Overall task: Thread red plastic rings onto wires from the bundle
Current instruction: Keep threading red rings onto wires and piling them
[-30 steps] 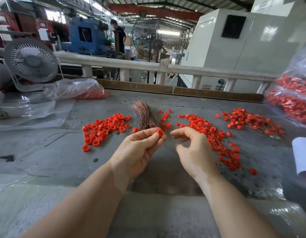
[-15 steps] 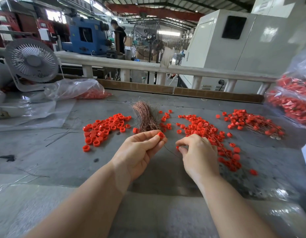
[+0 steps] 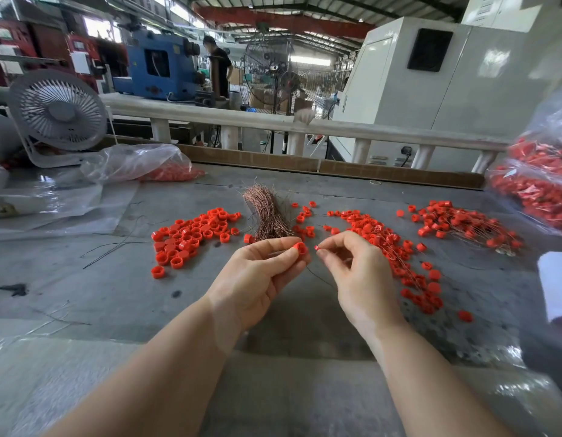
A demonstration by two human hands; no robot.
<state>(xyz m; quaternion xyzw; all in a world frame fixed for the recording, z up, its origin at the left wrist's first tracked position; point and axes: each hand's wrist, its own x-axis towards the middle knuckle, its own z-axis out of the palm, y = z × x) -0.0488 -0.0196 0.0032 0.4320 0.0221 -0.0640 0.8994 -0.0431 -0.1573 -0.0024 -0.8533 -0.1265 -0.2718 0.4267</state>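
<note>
Red ring (image 3: 300,247) in left hand (image 3: 257,279) pinch — right hand (image 3: 355,272) pinching something tiny, unclear.

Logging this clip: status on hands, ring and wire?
Left hand pinches red ring. Right hand pinches small red piece; thin wire hangs between hands. Ring's threading unclear. Nothing in the way.

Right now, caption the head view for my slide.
Left hand pinches a red ring, right hand pinches a small red piece.

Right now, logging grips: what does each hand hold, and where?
Left hand pinches a red plastic ring by its sides. Right hand pinches something small and red at its fingertips; unclear what.
</note>
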